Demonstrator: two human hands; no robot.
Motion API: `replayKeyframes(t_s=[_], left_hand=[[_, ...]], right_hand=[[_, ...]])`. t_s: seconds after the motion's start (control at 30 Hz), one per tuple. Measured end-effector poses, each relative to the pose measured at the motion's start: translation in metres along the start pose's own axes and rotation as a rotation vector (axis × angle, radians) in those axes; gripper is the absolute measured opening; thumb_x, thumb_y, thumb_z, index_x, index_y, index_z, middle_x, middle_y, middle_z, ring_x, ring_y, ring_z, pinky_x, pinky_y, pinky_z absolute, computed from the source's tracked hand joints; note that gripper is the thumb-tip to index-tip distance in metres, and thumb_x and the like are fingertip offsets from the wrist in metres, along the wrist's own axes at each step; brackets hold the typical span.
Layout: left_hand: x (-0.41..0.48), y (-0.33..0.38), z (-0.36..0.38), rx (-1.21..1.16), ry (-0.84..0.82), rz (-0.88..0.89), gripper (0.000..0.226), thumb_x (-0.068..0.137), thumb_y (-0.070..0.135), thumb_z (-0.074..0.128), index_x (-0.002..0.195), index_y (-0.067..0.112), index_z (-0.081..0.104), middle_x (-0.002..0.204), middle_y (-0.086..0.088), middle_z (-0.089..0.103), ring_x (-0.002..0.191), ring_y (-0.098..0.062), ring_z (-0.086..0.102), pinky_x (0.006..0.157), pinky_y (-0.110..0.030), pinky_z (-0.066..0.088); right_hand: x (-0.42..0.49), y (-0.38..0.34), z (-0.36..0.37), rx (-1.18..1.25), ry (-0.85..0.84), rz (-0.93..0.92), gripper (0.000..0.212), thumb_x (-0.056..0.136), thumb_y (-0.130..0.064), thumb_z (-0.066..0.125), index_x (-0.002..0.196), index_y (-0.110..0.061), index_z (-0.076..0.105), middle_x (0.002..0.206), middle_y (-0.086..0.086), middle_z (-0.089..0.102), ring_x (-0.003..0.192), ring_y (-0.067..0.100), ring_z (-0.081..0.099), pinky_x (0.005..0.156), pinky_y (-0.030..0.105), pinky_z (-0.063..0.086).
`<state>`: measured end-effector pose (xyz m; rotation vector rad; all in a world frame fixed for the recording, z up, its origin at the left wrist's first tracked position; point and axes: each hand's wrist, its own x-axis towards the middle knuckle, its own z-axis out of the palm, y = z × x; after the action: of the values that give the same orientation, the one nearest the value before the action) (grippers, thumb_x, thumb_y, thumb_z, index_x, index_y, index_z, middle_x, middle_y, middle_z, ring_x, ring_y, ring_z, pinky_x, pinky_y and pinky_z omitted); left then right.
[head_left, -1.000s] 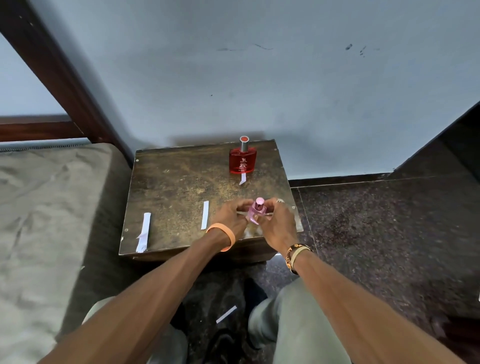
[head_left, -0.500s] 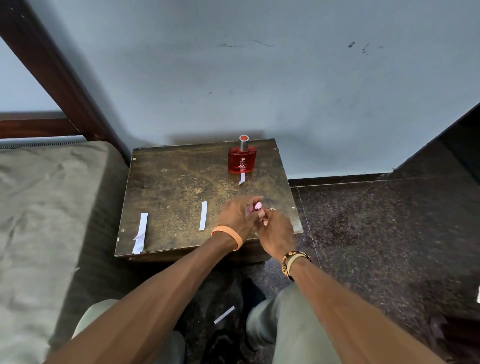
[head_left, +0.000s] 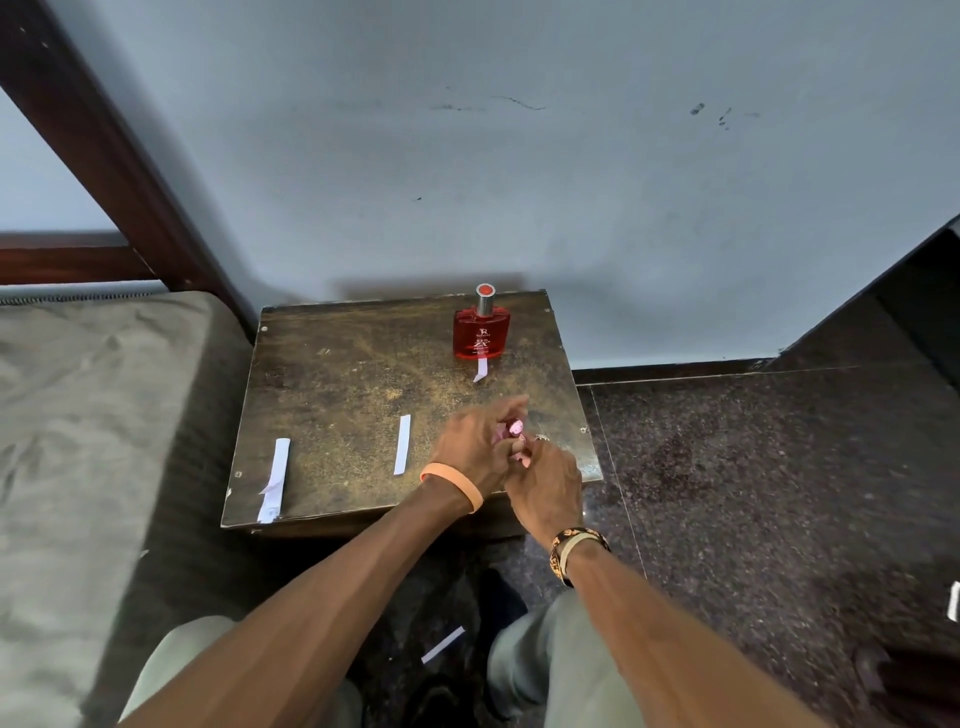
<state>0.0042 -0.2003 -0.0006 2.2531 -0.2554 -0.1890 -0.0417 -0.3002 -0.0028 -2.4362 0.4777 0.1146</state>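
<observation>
I am wrapping my left hand (head_left: 475, 447) tighter over the small pink bottle (head_left: 514, 428). It was standing upright in plain view a second ago and is now tipping, mostly hidden. The fingers of my right hand (head_left: 545, 480) are pinching its lower end. I am holding it nearer me than the red perfume bottle (head_left: 480, 332), so I am likely twisting it open.

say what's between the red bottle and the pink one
A white paper strip by the red bottle, then bare tabletop to the pink bottle, head view.
</observation>
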Motion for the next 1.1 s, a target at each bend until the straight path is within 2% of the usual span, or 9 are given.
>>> replayKeyframes(t_s=[0.17,0.33,0.47,0.6,0.7,0.77,0.87,1.0,1.1], left_hand=[[0.003,0.004,-0.005,0.038,0.031,-0.018,0.028,0.078,0.02,0.076,0.105,0.026,0.072,0.096,0.003,0.073,0.091,-0.013,0.066,0.084,-0.032,0.054],[0.0,0.004,-0.011,0.142,-0.062,0.112,0.039,0.084,0.016,0.07,0.121,0.025,0.066,0.114,0.002,0.07,0.108,-0.015,0.06,0.096,-0.028,0.046],[0.003,0.002,-0.013,0.088,0.002,0.008,0.034,0.079,0.02,0.076,0.112,0.026,0.071,0.101,0.005,0.074,0.089,-0.007,0.063,0.086,-0.024,0.051],[-0.001,0.002,-0.013,0.151,-0.037,0.104,0.045,0.082,0.021,0.073,0.124,0.03,0.062,0.12,0.004,0.068,0.113,-0.014,0.059,0.097,-0.032,0.048],[-0.001,0.003,-0.015,0.096,0.001,0.057,0.034,0.082,0.021,0.074,0.116,0.023,0.069,0.109,0.003,0.072,0.099,-0.01,0.064,0.086,-0.016,0.045],[0.001,0.004,-0.015,0.082,0.016,0.015,0.035,0.078,0.025,0.078,0.112,0.024,0.071,0.102,0.003,0.074,0.092,-0.01,0.066,0.084,-0.02,0.05],[-0.003,0.004,-0.016,0.129,-0.022,0.097,0.046,0.077,0.024,0.078,0.121,0.026,0.065,0.113,0.001,0.071,0.104,-0.015,0.064,0.091,-0.032,0.052],[-0.004,0.001,-0.018,0.134,0.013,0.154,0.038,0.084,0.007,0.068,0.12,0.02,0.066,0.111,0.0,0.072,0.099,-0.01,0.064,0.089,-0.017,0.046],[-0.004,0.002,-0.021,0.095,0.013,0.12,0.037,0.08,0.014,0.075,0.116,0.019,0.068,0.103,0.002,0.072,0.087,-0.006,0.062,0.083,-0.017,0.049]], right_hand=[[0.002,0.001,0.0,-0.035,0.005,-0.002,0.02,0.093,-0.02,0.059,0.074,-0.02,0.056,0.07,-0.002,0.057,0.067,0.017,0.052,0.063,0.027,0.044],[0.002,0.002,0.005,-0.002,0.039,-0.004,0.025,0.097,-0.031,0.056,0.081,-0.014,0.066,0.073,0.002,0.066,0.068,0.021,0.065,0.065,0.035,0.058],[0.001,0.002,0.006,0.005,0.053,0.0,0.02,0.094,-0.032,0.06,0.086,-0.015,0.068,0.075,0.003,0.068,0.069,0.02,0.066,0.065,0.036,0.059],[0.001,0.001,0.005,-0.005,0.038,0.011,0.024,0.097,-0.035,0.057,0.084,-0.016,0.066,0.073,0.001,0.066,0.067,0.018,0.065,0.062,0.033,0.058],[0.002,0.004,0.006,-0.017,0.032,0.007,0.019,0.094,-0.031,0.06,0.086,-0.015,0.068,0.076,0.001,0.066,0.068,0.017,0.059,0.061,0.026,0.048],[0.002,0.005,0.006,-0.038,0.029,0.005,0.016,0.093,-0.028,0.062,0.086,-0.016,0.067,0.076,0.001,0.065,0.068,0.017,0.057,0.062,0.025,0.044],[0.003,0.005,0.008,-0.02,0.04,0.012,0.023,0.095,-0.032,0.059,0.079,-0.016,0.063,0.074,0.002,0.064,0.072,0.022,0.065,0.06,0.027,0.048],[0.003,0.006,0.011,0.003,0.062,-0.006,0.023,0.094,-0.036,0.06,0.087,-0.015,0.067,0.082,0.002,0.069,0.076,0.022,0.066,0.067,0.032,0.056],[0.003,0.006,0.01,-0.011,0.062,-0.011,0.022,0.094,-0.034,0.059,0.085,-0.016,0.067,0.078,0.002,0.068,0.074,0.021,0.065,0.065,0.033,0.056]])
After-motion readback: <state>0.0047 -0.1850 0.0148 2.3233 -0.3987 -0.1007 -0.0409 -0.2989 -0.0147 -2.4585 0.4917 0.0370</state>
